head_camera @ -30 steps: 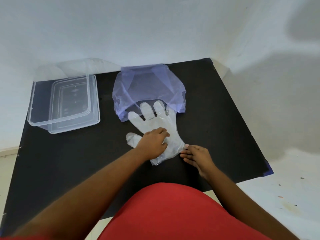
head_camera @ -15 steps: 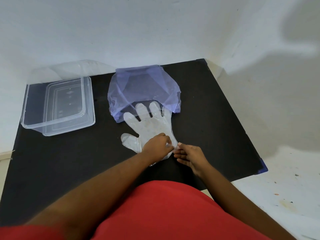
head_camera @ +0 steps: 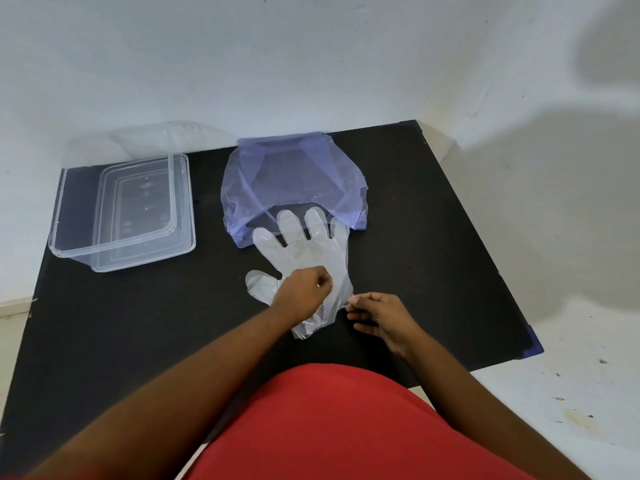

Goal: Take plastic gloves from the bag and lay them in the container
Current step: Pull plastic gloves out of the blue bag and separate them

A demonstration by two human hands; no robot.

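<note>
Gloves (head_camera: 311,258) look thin, light and floppy; best pinched near the cuff. Left hand (head_camera: 304,294) and right hand (head_camera: 377,315) each pinch them there, grip closed.

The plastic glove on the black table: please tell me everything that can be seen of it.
The plastic glove is thin, clear and slightly cloudy film, probably a small stack, lying flat on the black table. Its fingers are spread and point away from the person; the tips lie at the mouth of the bluish bag, the little finger partly under its edge. The thumb points toward the container side. The cuff is crumpled nearest the person. The left hand pinches the palm area, and the right hand pinches the cuff's edge.
</note>
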